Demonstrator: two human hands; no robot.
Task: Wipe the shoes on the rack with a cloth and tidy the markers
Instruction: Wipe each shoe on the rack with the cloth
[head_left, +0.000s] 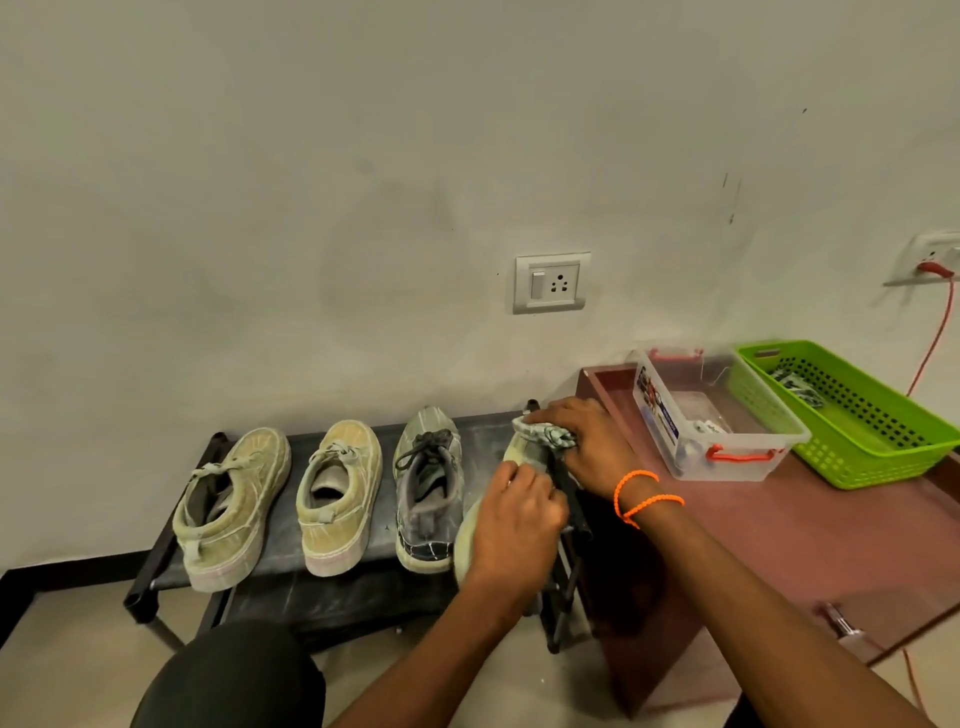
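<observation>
Four shoes on the rack (332, 525), fourth shoe (524, 452) under wiping. Right hand (582, 441) gripping cloth (545, 434), left hand (514, 514) curled holding that shoe. Markers unseen, probably untidied.

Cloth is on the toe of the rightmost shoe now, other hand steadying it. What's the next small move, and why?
Probably draw the cloth back from the toe toward the laces. The right hand presses it at the front of the rightmost shoe while the left hand keeps its grip further back, so the shoe looks braced for that stroke. The other three shoes, starting with the grey one, wait on the rack.
</observation>
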